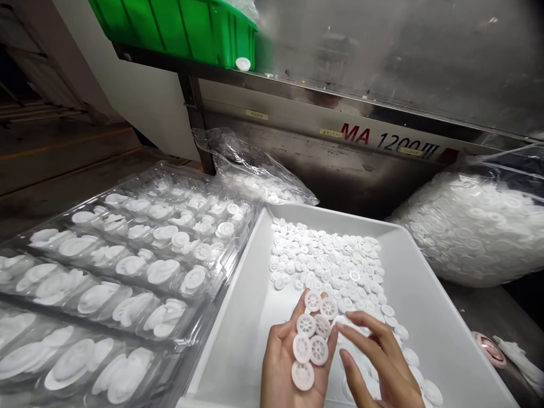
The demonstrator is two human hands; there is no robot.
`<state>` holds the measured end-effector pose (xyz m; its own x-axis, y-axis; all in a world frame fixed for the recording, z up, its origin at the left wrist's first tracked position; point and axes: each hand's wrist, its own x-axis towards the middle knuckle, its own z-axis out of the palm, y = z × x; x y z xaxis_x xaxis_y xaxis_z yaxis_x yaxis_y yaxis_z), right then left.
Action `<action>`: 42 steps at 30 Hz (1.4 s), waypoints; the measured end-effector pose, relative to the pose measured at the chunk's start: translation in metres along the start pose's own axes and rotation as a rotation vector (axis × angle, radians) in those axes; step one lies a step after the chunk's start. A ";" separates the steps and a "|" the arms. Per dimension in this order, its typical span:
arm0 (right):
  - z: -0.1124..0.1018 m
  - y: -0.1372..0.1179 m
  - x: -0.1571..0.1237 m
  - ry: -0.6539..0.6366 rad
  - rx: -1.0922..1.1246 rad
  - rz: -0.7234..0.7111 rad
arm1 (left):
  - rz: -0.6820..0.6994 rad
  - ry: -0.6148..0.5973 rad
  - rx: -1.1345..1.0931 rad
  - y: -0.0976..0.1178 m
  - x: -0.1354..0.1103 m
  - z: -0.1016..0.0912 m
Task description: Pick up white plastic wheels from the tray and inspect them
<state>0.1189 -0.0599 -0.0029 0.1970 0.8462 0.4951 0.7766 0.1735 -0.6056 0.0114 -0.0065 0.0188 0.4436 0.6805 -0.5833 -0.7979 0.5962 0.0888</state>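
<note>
My left hand (283, 362) lies palm up over the near part of a white tray (250, 317), with several small white spoked plastic discs (312, 340) resting on its palm and fingers. My right hand (382, 362) hovers just to the right, fingers spread, fingertips close to the discs in the left palm and holding nothing I can see. A heap of loose white discs (331, 263) covers the far and right part of the tray.
Clear plastic blister trays (140, 266) holding white parts lie stacked at left. Two clear bags of white discs sit behind (259, 175) and at right (476, 226). A green bin (182, 25) stands on a metal machine ledge above. A pink roll (488, 347) lies at right.
</note>
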 end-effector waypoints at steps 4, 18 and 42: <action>-0.002 0.001 0.005 -0.063 0.049 0.203 | -0.043 -0.079 0.011 -0.002 0.002 -0.008; -0.003 0.001 0.020 -0.215 0.668 0.678 | -0.064 -0.404 -0.082 -0.008 0.010 -0.023; 0.007 -0.015 -0.002 -0.174 0.635 0.713 | -0.045 -0.303 -0.045 -0.008 0.008 -0.021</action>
<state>0.1025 -0.0603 0.0005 0.3652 0.9120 -0.1867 0.0317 -0.2126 -0.9766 0.0122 -0.0150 -0.0034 0.5753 0.7538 -0.3176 -0.7888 0.6140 0.0285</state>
